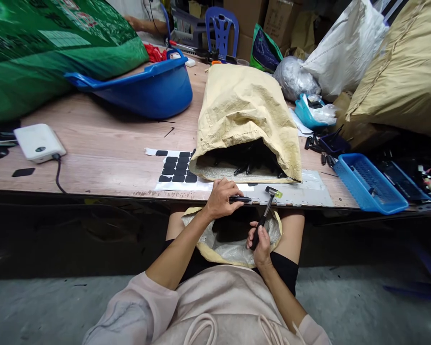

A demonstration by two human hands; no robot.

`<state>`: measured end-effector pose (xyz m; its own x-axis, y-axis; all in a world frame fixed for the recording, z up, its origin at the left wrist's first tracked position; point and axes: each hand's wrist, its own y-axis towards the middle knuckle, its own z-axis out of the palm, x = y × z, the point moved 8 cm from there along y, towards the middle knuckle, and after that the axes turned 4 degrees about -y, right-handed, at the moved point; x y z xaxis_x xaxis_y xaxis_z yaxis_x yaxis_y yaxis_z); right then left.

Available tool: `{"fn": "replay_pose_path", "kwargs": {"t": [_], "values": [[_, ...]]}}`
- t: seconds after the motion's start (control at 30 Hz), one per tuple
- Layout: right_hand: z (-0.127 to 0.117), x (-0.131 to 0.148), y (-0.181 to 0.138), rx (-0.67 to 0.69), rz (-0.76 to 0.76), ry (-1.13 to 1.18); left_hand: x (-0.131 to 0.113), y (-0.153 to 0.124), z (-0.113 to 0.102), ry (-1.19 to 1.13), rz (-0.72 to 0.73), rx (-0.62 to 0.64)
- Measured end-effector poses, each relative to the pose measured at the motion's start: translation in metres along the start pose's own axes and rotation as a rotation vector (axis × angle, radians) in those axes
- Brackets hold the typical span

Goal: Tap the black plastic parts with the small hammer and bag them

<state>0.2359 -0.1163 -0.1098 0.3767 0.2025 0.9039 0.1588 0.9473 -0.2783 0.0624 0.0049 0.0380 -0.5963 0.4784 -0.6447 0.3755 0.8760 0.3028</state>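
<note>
At the table's front edge my left hand is closed on a slim black pen-like piece, which points to the right. My right hand is wrapped round the black handle of a small mallet. The mallet's head, black at one end and yellow-green at the other, is up near the table edge, just right of the black piece. Below both hands an open sack with a pale lining rests between my thighs; its inside is dark. In front lies a tan sack, its mouth facing me, with several black pieces inside.
Black stickers on a white sheet lie left of the tan sack's mouth. Further left are a blue basin, a green sack and a white box with a cable. A blue basket stands right. Across the table is another person's arm.
</note>
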Motion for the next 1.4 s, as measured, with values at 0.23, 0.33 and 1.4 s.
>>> {"fn": "replay_pose_path", "kwargs": {"t": [0.23, 0.33, 1.4], "values": [[0.000, -0.002, 0.001, -0.008, 0.002, 0.011, -0.016, -0.037, 0.012, 0.084, 0.161, 0.026], [0.001, -0.002, 0.001, -0.008, 0.010, 0.014, -0.018, -0.053, 0.023, 0.184, 0.149, -0.018], [0.003, 0.001, 0.000, -0.023, -0.011, -0.026, 0.038, 0.030, -0.003, 0.023, -0.174, -0.002]]}}
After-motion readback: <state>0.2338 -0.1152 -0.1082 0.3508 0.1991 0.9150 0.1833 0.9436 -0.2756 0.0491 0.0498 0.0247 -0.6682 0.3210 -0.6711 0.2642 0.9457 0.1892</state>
